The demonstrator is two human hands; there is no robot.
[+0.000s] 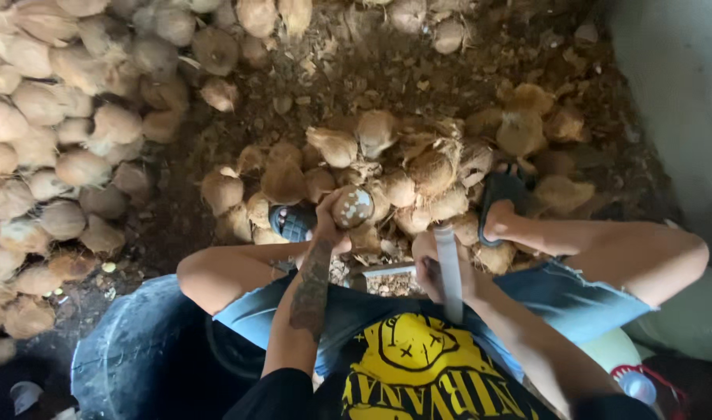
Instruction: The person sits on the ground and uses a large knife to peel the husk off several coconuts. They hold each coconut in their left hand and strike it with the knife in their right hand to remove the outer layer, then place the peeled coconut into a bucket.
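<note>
Left hand point(330, 222) raised, grip cupping a husked coconut point(352, 206), right hand point(438, 272) grip clenched around a blade point(449, 268)

Top: a black short-sleeved shirt point(418, 381) with a large yellow print, a round cartoon face above block lettering, lying below both sets of fingers in the view.
Sleeves: black cuffs end above the elbows, well back from the fingers.
Shorts: light blue denim shorts point(574, 299) with frayed, cut-off hems, spreading to either side of the fingers.
Footwear: a blue patterned sandal point(292, 222) just beside the left hand's point(329, 225) fingers; a black strapped sandal point(502, 194) beyond the right hand's point(434, 272) fingers.
Marking: a dark tattoo point(311, 292) runs along the left forearm, behind the fingers.
</note>
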